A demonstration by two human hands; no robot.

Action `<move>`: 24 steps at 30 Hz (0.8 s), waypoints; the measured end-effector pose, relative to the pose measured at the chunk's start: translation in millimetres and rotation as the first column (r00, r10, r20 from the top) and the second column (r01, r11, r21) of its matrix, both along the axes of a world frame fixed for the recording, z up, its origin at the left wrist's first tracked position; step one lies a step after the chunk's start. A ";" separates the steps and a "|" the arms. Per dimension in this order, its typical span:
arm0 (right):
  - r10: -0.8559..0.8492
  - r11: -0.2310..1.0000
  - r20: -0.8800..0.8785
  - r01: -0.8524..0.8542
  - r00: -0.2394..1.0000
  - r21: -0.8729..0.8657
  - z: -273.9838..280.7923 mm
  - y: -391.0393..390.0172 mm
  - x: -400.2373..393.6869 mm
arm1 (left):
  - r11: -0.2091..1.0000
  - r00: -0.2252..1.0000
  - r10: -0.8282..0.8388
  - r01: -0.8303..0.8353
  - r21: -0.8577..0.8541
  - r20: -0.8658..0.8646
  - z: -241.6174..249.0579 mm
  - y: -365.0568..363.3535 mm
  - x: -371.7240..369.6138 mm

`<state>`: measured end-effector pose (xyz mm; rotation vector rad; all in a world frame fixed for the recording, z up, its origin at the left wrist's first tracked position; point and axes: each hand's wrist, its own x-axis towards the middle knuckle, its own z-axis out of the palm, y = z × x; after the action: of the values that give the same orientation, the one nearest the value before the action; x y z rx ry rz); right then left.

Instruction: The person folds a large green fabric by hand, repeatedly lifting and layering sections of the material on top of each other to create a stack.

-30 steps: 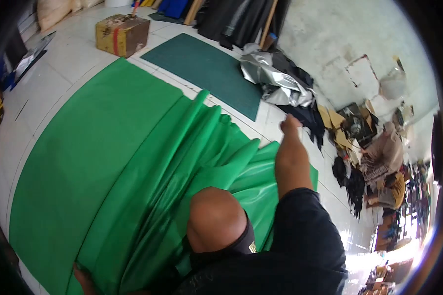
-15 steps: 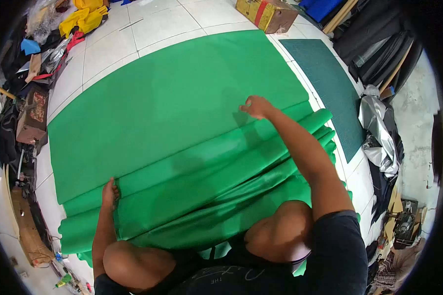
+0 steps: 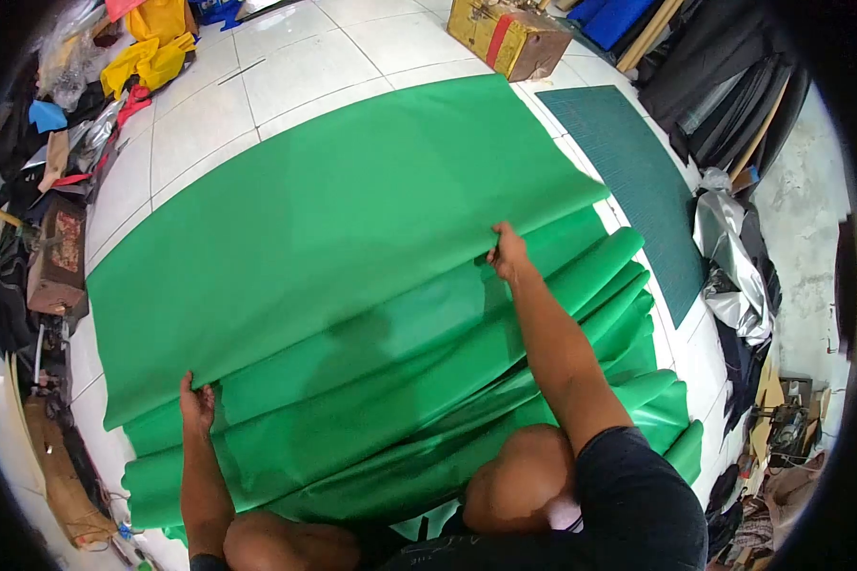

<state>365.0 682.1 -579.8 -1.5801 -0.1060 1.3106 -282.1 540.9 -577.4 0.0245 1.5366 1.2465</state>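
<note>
A large green sheet (image 3: 333, 190) of smooth material lies across the tiled floor, its far part flat and its near part gathered in several folds by my knees. At the lower left, my left hand (image 3: 197, 404) is closed on the near edge of the flat top layer. Further right, my right hand (image 3: 508, 252) pinches the same edge, which is lifted a little off the layer beneath. The thumbs lie on top; the other fingers are partly hidden.
Right of the sheet lies a dark green cutting mat (image 3: 628, 181). A yellow and brown box (image 3: 509, 38) with a red stripe stands at the back. Dark rolls (image 3: 709, 67) and silver material (image 3: 728, 238) line the right wall. A brown box (image 3: 59, 257) sits at the left.
My right hand has come down onto the sheet's edge and now grips it. The edge is raised at the right. My left hand has shifted slightly left, and the view has tilted slightly.
</note>
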 end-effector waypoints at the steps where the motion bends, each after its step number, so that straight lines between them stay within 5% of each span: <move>1: -0.008 0.999 0.034 0.007 0.999 0.034 11.4 1.8 -2.5 | 0.999 0.999 0.031 -0.029 0.046 -0.044 -6.4 2.9 -8.0; 5: -0.046 0.989 0.086 0.033 0.995 0.142 51.9 -4.5 3.7 | 0.973 0.986 0.114 -0.087 0.212 -0.119 42.2 4.5 1.7; 11: -0.142 0.896 0.079 0.094 0.987 0.434 160.1 -48.3 19.3 | 0.843 0.923 0.340 -0.214 0.493 -0.182 179.6 -22.7 37.9; 14: -0.149 0.816 0.088 0.072 0.985 0.573 231.3 -73.5 15.4 | 0.813 0.947 0.200 -0.018 0.582 -0.250 191.8 -57.2 -45.2; 16: -0.289 0.777 0.092 0.178 0.953 0.604 262.0 -71.5 19.4 | 0.779 0.748 0.241 0.230 0.583 -0.618 209.6 -61.3 -79.8; 18: -0.265 0.709 0.216 0.038 0.940 0.704 291.7 -62.5 17.0 | 0.678 0.272 0.394 0.559 0.477 -0.878 235.2 -43.7 -104.3; 19: -0.246 0.652 0.213 -0.002 0.945 0.759 305.6 -48.1 11.5 | 0.621 0.703 0.444 0.205 0.757 -0.555 243.3 -23.9 -103.6; 20: -0.176 0.587 0.220 -0.078 0.959 0.806 314.9 -25.0 3.6 | 0.589 0.732 0.576 -0.061 0.806 -0.365 300.6 4.6 -2.1; 21: -0.144 0.610 0.237 -0.102 0.961 0.786 322.9 1.3 -6.1 | 0.664 0.685 0.541 0.008 0.747 -0.488 328.0 12.7 78.9; 24: 0.111 0.533 0.286 -0.299 0.952 0.792 294.7 71.1 -11.2 | 0.771 0.460 0.221 0.458 0.442 -0.860 233.5 110.4 -87.2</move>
<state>353.8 753.2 -285.2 -0.8496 -0.9482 1.0036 -369.3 651.3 -343.9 1.4740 1.7948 1.6867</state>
